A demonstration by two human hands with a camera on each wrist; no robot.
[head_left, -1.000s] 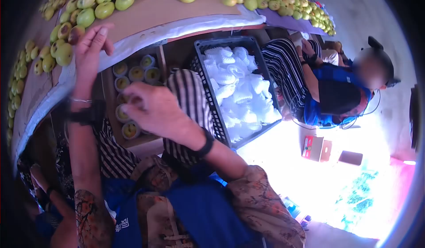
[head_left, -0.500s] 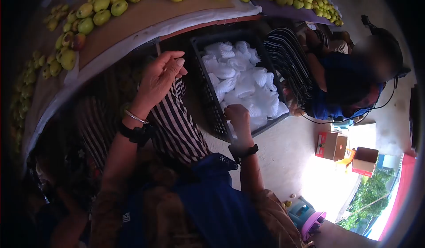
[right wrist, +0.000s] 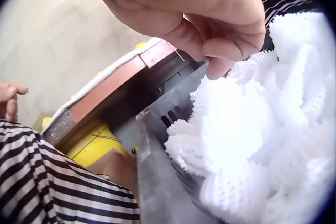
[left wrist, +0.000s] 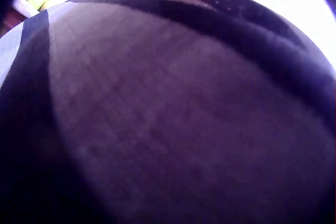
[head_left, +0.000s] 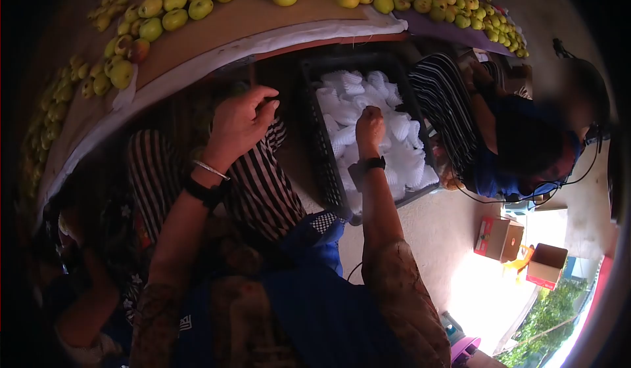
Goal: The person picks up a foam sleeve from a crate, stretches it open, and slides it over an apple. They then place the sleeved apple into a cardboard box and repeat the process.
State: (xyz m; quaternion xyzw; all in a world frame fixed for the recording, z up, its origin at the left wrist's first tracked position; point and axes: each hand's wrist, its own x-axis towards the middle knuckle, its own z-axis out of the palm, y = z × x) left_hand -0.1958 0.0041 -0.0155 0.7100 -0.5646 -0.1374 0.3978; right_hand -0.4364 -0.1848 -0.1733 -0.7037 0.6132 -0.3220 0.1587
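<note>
In the head view my right hand is over a black plastic crate heaped with white foam fruit nets. Its fingers are bent in, and in the right wrist view thumb and fingertips pinch at the top of one foam net. My left hand, loosely curled and holding nothing, hovers over my striped trouser leg, left of the crate. Skin and a dark strap fill most of the left wrist view, so its fingers are hidden there.
Green-yellow apples lie along the cardboard-covered table ahead. A seated person in striped trousers is right of the crate. Cardboard boxes stand on the floor at the right. Another person's arm shows at lower left.
My left hand has come from the apples at the table edge down and right to above my leg. The right hand has gone from over the leg into the middle of the crate.
</note>
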